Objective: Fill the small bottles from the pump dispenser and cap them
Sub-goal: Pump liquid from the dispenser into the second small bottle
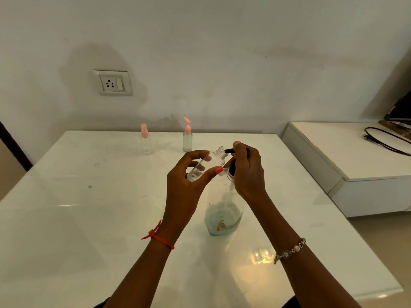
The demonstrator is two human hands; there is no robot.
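White glossy table (89, 218) up against a plain wall with a wall socket (112, 82). My left hand (186, 187) holds the small clear bottle (206, 163) tilted and uncapped, thumb and fingers curled round its body, open neck right at the black spout of the pump dispenser (222, 210). My right hand (246, 172) is wrapped over the pump head. It stands mid-table with a bit of pale liquid at the bottom. At the far edge stand a pink spray-top bottle (145, 141) and a pink pump-top bottle (187, 138), well apart from both hands.
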